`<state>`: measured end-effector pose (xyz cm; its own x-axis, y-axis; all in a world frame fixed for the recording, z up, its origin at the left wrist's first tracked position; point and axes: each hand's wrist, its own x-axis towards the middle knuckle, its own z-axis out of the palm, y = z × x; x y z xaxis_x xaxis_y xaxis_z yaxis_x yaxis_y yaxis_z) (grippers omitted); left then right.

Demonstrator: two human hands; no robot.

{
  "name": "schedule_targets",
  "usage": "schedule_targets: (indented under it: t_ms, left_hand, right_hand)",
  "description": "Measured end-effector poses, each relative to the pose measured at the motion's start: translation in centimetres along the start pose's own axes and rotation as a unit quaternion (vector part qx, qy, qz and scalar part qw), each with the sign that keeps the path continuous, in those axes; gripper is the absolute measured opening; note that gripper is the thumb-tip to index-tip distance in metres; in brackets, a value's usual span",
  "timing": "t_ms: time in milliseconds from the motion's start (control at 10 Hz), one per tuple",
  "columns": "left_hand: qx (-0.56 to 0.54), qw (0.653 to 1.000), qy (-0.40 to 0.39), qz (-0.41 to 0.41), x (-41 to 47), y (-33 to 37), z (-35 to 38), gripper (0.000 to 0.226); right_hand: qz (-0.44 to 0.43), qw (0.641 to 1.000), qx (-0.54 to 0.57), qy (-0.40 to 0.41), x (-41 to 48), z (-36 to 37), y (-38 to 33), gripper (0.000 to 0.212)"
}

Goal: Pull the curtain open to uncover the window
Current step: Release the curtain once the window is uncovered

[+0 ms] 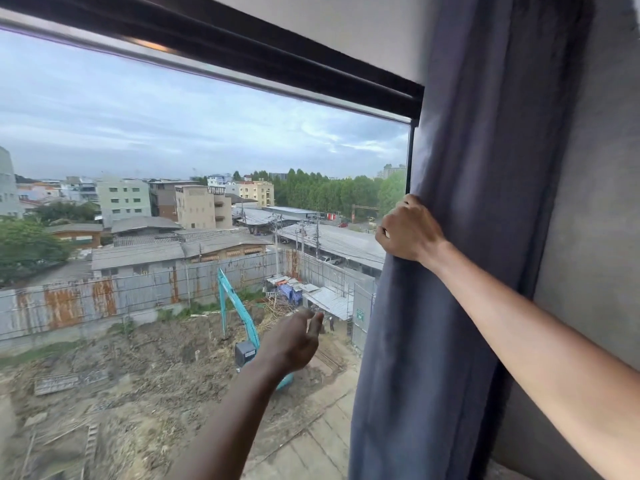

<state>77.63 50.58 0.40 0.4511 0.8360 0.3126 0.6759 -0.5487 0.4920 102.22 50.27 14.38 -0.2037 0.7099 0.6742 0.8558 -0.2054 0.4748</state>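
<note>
A blue-grey curtain [460, 237] hangs bunched in folds at the right side of a large window [173, 168]. My right hand [410, 233] is closed around the curtain's left edge at mid height. My left hand [294, 341] is held out in front of the glass, left of the curtain and apart from it, fingers loosely spread, holding nothing. Most of the glass is uncovered and shows sky, buildings and a building site below.
A dark roller-blind housing [242, 46] runs along the top of the window. A grey wall [595, 202] stands right of the curtain. A thin dark frame post [410, 157] shows at the window's right edge.
</note>
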Motion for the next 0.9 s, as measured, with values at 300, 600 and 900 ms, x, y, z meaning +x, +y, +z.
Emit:
schedule_targets:
  t_ms: [300,600,900]
  left_hand:
    - [0.019,0.999,0.003,0.034,-0.5,-0.5,-2.5,0.053]
    - [0.197,0.969,0.060,0.137,-0.3,-2.0,-6.0,0.065]
    - [0.237,0.964,0.037,0.115,-2.5,-1.2,-7.5,0.071]
  right_hand:
    - [0.128,0.971,0.201,-0.024,-2.2,0.3,-2.6,0.030]
    - [0.159,0.917,0.276,-0.239,-4.5,-0.8,-4.3,0.058]
    - [0.170,0.900,0.347,-0.202,-6.7,-5.8,-4.0,0.064]
